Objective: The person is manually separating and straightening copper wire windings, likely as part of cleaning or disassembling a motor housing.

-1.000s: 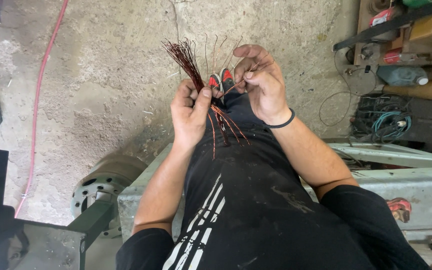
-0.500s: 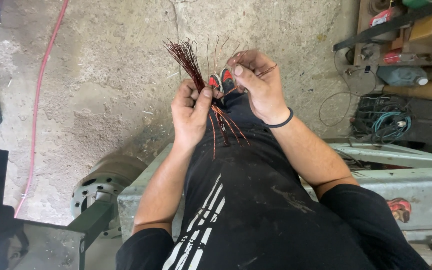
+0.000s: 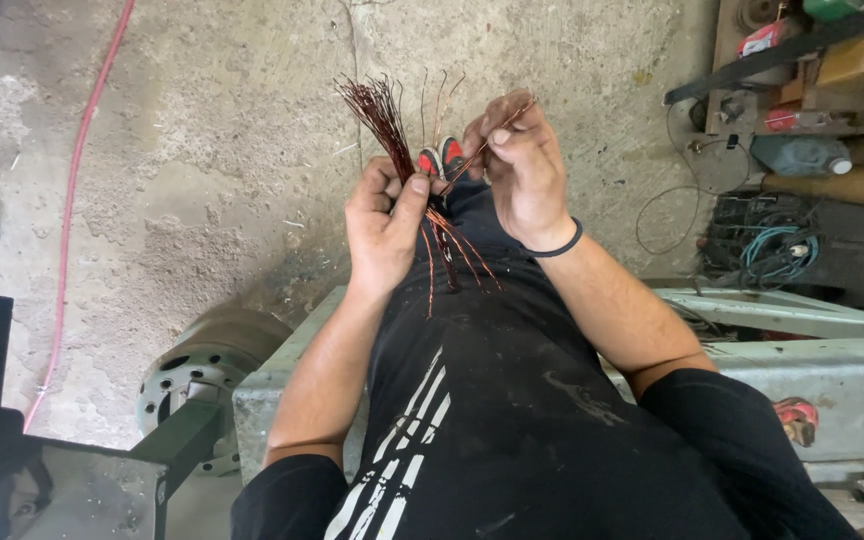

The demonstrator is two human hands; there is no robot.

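Left hand [image 3: 384,225]: fist closed around the bundle of copper wires [image 3: 377,110].
Right hand [image 3: 522,165]: fingertips pinching one strand beside the bundle.
Bundle axis: near-upright; ends fan above the fist, tails trail below.

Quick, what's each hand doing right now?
Left hand: closed around the bundle of copper wires.
Right hand: pinching a single wire strand between its fingertips.

Soft, even daylight, bright without harsh glare. Faint shadow on the concrete floor [image 3: 202,200] just below and left of the left hand [image 3: 384,225]. Sharp focus around the right hand [image 3: 520,170] and copper wires [image 3: 377,110]. Dark, underexposed patches far left. Slight wide-angle stretching toward the corners.
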